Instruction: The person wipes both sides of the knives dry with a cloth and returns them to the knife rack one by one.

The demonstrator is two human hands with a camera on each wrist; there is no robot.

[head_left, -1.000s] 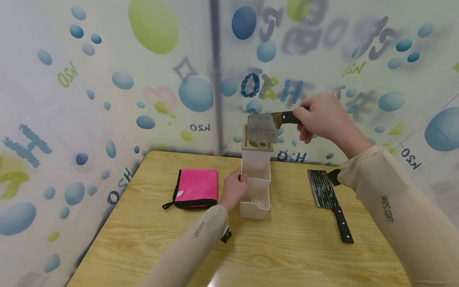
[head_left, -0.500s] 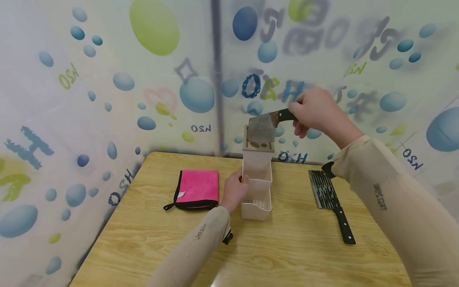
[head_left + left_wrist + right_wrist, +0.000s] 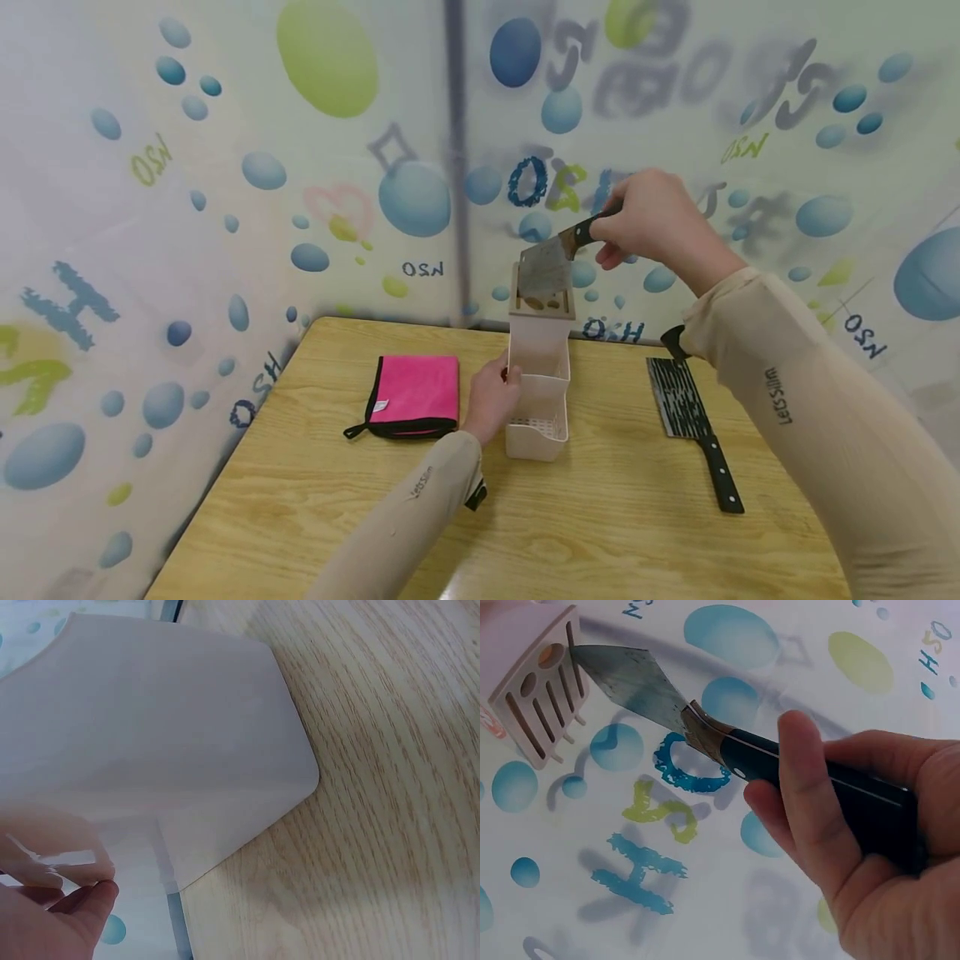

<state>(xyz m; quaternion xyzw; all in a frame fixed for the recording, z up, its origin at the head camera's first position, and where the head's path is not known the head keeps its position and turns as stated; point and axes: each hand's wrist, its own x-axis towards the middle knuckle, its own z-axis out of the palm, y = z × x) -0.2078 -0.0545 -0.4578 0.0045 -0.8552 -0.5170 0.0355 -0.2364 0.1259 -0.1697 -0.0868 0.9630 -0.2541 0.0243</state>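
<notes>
Near the table's back edge stands a beige knife holder (image 3: 538, 346) with a slotted top and stepped open compartments. My left hand (image 3: 492, 400) grips its left side; in the left wrist view the thumb and fingertips pinch the holder's wall (image 3: 172, 712). By its black handle, my right hand (image 3: 652, 221) holds a cleaver (image 3: 545, 267) above the holder, blade tilted down to the left. In the right wrist view a corner of the blade (image 3: 630, 682) meets an end slot of the holder's top (image 3: 547, 682); how deep it enters I cannot tell.
Another cleaver (image 3: 678, 400), with a black-streaked blade and black handle, lies on the wooden table (image 3: 600, 517) at the right. A folded pink cloth (image 3: 416, 392) with black edging lies left of the holder. A patterned wall (image 3: 337, 208) rises close behind the table.
My right hand has moved up and left, and the cleaver has tilted, handle rising and blade pointing down toward the slots. The left hand keeps its grip on the holder.
</notes>
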